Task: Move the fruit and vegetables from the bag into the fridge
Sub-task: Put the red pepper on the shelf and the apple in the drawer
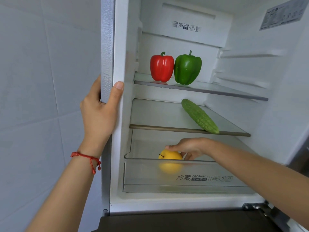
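Inside the open fridge, the right hand reaches into the clear crisper drawer at the bottom, fingers curled over the top of a yellow apple that sits in the drawer. The left hand grips the fridge's left front edge, thumb wrapped onto the inner wall. Above the drawer, a bitter gourd lies on the lower glass shelf, and higher still a red pepper and a green pepper stand touching, side by side, on the upper shelf.

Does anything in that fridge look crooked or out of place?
Only the bitter gourd: it lies diagonally on the middle shelf, its tip poking past the front edge. Both peppers stand upright.
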### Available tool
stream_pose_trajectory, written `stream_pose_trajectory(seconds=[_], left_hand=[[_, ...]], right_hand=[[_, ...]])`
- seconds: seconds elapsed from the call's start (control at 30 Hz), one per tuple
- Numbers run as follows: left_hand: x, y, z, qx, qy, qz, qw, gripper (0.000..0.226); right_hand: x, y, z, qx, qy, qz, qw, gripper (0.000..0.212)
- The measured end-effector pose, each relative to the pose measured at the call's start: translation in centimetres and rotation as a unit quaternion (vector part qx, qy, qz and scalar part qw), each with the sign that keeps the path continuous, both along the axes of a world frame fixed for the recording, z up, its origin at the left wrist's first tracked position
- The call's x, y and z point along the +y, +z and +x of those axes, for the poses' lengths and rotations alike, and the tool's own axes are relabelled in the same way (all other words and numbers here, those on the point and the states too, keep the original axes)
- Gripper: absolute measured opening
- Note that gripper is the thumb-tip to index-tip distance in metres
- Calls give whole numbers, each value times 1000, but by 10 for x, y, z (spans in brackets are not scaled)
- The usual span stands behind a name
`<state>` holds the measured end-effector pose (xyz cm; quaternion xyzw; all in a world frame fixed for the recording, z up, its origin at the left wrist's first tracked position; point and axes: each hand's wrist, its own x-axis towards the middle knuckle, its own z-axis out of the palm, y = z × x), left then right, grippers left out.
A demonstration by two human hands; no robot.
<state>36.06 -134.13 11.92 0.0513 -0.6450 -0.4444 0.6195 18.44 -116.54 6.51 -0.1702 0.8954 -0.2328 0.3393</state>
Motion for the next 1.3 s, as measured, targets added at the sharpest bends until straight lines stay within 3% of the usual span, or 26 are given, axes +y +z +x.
stream_pose_trajectory(seconds=[0.13,0.37,0.5,0.6,0.7,0.83,1.0,1.13,1.3], left_hand=[[1,0,0,0,1,-2,1000,55],[5,3,4,-8,3,2,1000,57],[7,5,7,-24,-3,12,1000,50],[19,-2,15,-17,34,28,999,53],[49,-20,27,-1,99,-32,995,53],[85,-53,41,-4,72,-65,995,47],[125,-86,53,-76,-29,-17,997,42],[149,-115,58,-162,-112,8,980,28],[173,-151,67,-276,-144,11,950,34]], right_hand=[[4,9,0,79,23,35,996,77],[24,48,28,178,83,-7,981,54],[46,64,57,220,48,-144,964,48],[65,58,83,295,-18,-276,915,42],[79,36,108,334,-48,-363,869,31],[94,9,131,339,-56,-381,858,33],[115,-13,157,335,-104,-428,833,33],[133,-37,175,291,-125,-429,846,35],[158,-76,191,285,-147,-375,870,37]])
